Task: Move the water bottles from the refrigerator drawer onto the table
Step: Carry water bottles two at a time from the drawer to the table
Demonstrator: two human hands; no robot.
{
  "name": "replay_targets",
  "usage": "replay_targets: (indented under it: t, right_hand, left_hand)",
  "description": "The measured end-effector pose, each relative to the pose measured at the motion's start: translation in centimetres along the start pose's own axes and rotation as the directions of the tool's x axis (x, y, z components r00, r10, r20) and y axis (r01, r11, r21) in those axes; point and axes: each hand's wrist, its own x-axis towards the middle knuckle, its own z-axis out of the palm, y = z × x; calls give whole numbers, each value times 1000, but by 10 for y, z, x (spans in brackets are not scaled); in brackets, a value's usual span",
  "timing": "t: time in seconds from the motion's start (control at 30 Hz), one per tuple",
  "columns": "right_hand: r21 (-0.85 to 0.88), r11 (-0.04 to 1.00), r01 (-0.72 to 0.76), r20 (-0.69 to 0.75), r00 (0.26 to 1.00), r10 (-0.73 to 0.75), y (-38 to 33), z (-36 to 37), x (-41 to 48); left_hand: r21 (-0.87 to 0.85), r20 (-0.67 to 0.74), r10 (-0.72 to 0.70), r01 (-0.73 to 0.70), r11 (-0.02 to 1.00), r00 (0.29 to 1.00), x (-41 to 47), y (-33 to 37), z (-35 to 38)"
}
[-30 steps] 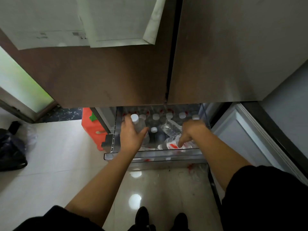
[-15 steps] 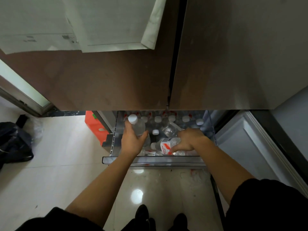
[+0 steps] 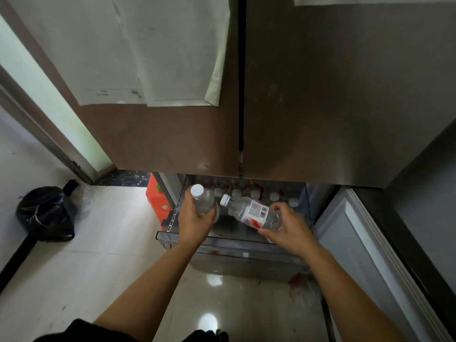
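- Holding one in each hand, the person has two water bottles just above the open refrigerator drawer (image 3: 172, 236). The upright bottle (image 3: 201, 201) is at the drawer's 9 o'clock side with its white cap on top. The tilted bottle (image 3: 251, 212) is toward the 3 o'clock side, cap aimed at 10 o'clock and barcode label facing up.
- Both look like thin clear plastic full of water. They are probably fairly heavy for their size, with walls that dent under a hard squeeze and may be slick if cold and damp. The surest hold would be round the mid-body near the label, not the cap or neck.
- More bottles (image 3: 254, 193) stand in rows at the drawer's 12 o'clock end, with little but their white caps showing under the doors.
- The left hand (image 3: 195, 223) has its fingers wrapped round the lower body of the upright bottle. Its forearm comes in from 7 o'clock.
- The right hand (image 3: 288, 228) cradles the base end of the tilted bottle, fingers curled round it. Its forearm comes in from 5 o'clock.
- No desk is in view, so the set-down spot cannot be judged.
- The closed refrigerator doors (image 3: 333, 95) fill 12 o'clock, with papers (image 3: 148, 58) stuck on the left one.
- An orange crate (image 3: 158, 201) sits at the drawer's 9 o'clock, and a black bag (image 3: 47, 213) lies on the floor (image 3: 98, 255) at 8 o'clock.
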Motion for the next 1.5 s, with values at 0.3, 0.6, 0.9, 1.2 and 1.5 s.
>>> replay_targets:
  t: [0.3,0.6,0.9,1.2,1.5]
  right_hand:
    - [306,910,281,-49,959,-279,-50,36,-1]
    - [203,853,481,20,869,-495,-163,92,-65]
    - [325,717,617,100,732,-674,-317,243,-241]
    - [571,668,476,275,656,-703,-474,398,-431]
    - [651,579,491,405,421,-812,-607,555,-530]
  left_hand:
    - [-103,-347,22,-61,993,938,-66,45,-71]
    - [-116,-524,33,-109,987,851,-164,31,-194]
    - [-6,-651,55,-77,997,757,-341,-64,-395]
    - [-18,-813,-92,133,991,575,-538,-175,-589]
    - [-123,-932,-209,285,951,297,-641,-289,-722]
